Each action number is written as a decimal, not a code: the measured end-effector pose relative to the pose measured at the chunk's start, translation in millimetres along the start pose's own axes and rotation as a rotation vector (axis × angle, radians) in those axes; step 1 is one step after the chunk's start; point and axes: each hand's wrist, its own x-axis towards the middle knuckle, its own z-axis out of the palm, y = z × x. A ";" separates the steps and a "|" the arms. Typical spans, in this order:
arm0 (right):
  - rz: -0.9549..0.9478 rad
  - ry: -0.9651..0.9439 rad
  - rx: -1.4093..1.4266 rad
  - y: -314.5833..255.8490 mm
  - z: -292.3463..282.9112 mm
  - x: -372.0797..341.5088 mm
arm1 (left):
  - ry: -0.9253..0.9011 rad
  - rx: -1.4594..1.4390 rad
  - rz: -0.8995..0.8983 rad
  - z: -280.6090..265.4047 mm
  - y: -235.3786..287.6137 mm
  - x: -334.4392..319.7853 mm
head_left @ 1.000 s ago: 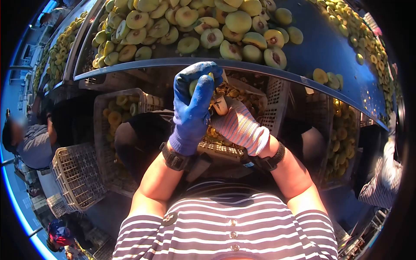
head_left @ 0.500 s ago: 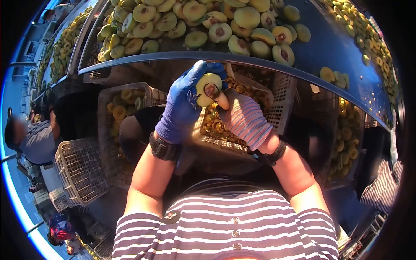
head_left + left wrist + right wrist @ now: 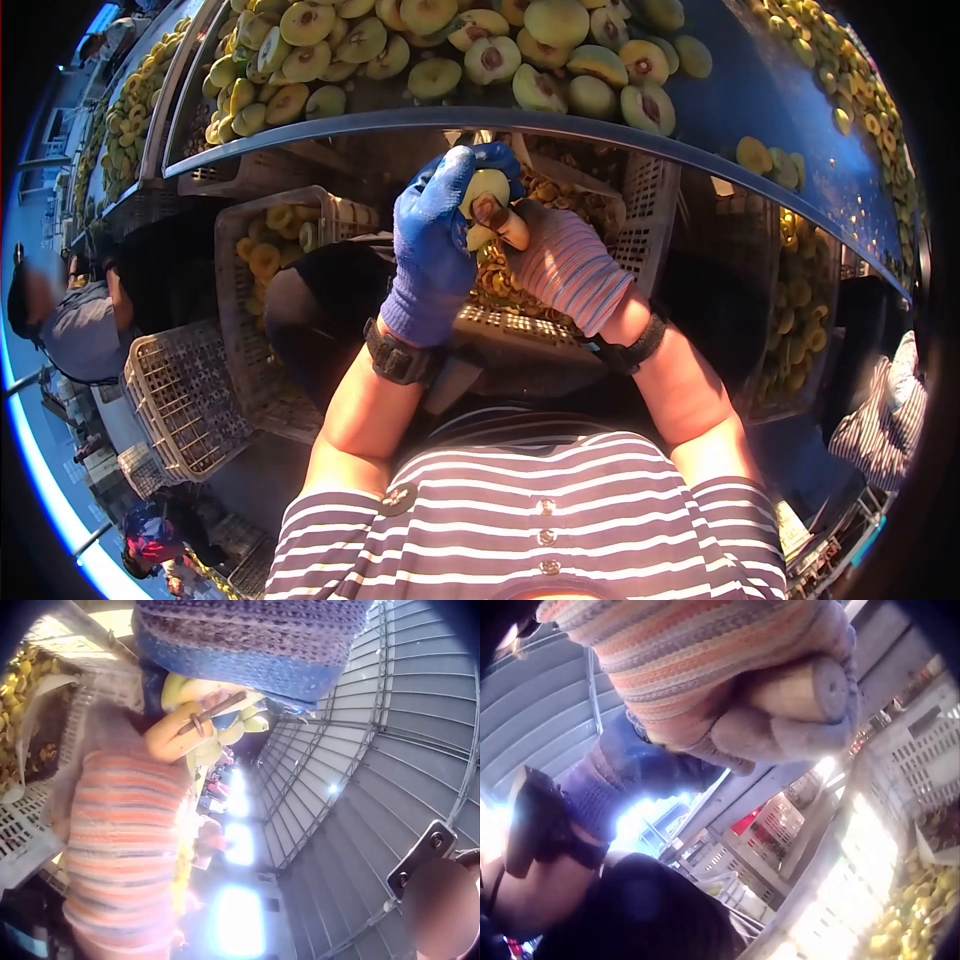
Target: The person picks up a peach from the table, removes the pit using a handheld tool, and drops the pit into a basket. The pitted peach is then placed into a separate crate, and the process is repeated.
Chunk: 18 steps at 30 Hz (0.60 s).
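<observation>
In the head view my left hand [image 3: 430,250], in a blue-coated glove, grips a pale green peach half [image 3: 490,187] with its cut face and reddish centre showing. My right hand [image 3: 572,262], in a striped knit glove, holds a short wooden-handled pitting knife [image 3: 514,233] against that centre. The left wrist view shows the knife's thin dark blade [image 3: 226,707] across the cut face, below the blue glove. The handle's round butt [image 3: 829,688] pokes out of the right fist in the right wrist view. Part of the fruit is hidden by the blue fingers.
A metal-edged table [image 3: 400,122] ahead bears a heap of peach halves [image 3: 430,78]. Below the hands stands a crate [image 3: 650,215] of yellowish scraps. Crates of fruit flank the knees, including a left crate [image 3: 235,330]. Another person [image 3: 85,325] sits at far left.
One second ago the peach half was mostly hidden behind the blue fingers. Its cut face then turned into view, and both hands now hold it and the knife together at the centre.
</observation>
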 end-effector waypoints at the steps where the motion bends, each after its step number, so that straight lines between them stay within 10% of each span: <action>1: -0.099 0.006 -0.015 2.4 3.4 0.2 | 0.023 -0.043 -0.045 1.4 -1.2 -1.8; 5: -0.522 -0.261 -0.198 10.1 -4.2 -5.6 | 0.053 -0.331 -0.025 -1.7 -8.2 -1.2; 7: -0.252 -0.112 0.682 -12.7 -8.5 -13.9 | 0.069 -0.594 -0.079 -2.3 -8.6 -0.8; 10: 0.131 -0.451 0.857 -18.9 -29.7 -20.6 | 0.006 -0.537 -0.029 -9.9 -9.0 4.1; 18: 0.251 -0.594 1.300 -28.9 -26.8 -29.9 | 0.184 -0.601 -0.420 -0.1 11.2 -1.4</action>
